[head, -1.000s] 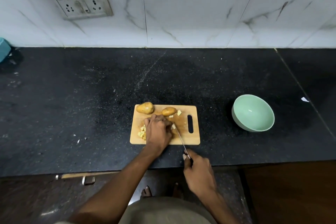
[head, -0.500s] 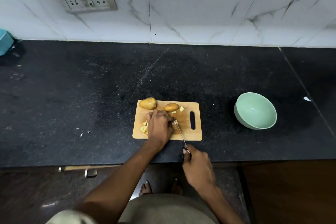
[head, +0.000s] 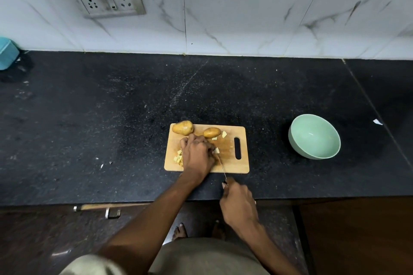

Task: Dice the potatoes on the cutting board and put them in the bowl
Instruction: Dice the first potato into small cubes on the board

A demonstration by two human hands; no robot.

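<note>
A rectangular wooden cutting board (head: 232,163) with a slot handle lay on the black speckled stone counter (head: 111,129), near its front edge. The left hand (head: 197,155) rested on the board with its fingers curled down over something; what it held was hidden under the hand. The right hand (head: 238,204) was closed around the handle of a thin knife (head: 220,163), and the handle itself was almost fully covered. The blade ran from this hand to the left hand's fingers, and its tip was hard to make out. Two whole brown potatoes (head: 183,127) lay at the far edge of the board. Small pale potato cubes (head: 178,158) showed left of the left hand, partly hidden by it, and a few more (head: 224,134) lay near the right potato. The round pale green bowl (head: 314,136) stood to the right, well apart from the board.
</note>
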